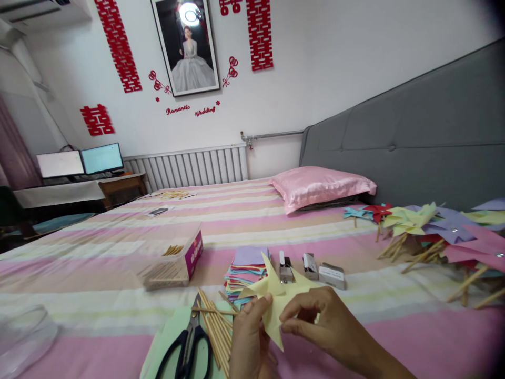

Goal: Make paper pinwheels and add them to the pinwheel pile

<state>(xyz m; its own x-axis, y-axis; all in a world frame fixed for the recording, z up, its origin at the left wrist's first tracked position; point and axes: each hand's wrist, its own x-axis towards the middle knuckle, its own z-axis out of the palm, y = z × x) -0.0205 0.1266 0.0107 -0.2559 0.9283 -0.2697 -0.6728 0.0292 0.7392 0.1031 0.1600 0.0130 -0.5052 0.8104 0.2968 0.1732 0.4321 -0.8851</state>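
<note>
A pale yellow paper pinwheel (276, 302) is held up in front of me, its pointed blades partly folded. My left hand (252, 331) grips it from the left, thumb pressed near the middle. On the right, the thumb and fingertips of my right hand (315, 321) are pinched at a lower blade's edge. A wooden stick runs left from beside my left hand; whether it joins the pinwheel is hidden. Just behind stands a stack of coloured paper squares (246, 268). Black-handled scissors (187, 342) and several wooden sticks (215, 326) lie left of my hands on green paper (158, 342).
Small boxes (331, 275) sit behind the pinwheel. A clear plastic box (165, 273) holding short sticks is farther left. Finished pinwheels (450, 226) are piled at right. A pink pillow (319, 187) rests by the grey headboard (414, 142). A clear plastic item (23, 337) lies at lower left.
</note>
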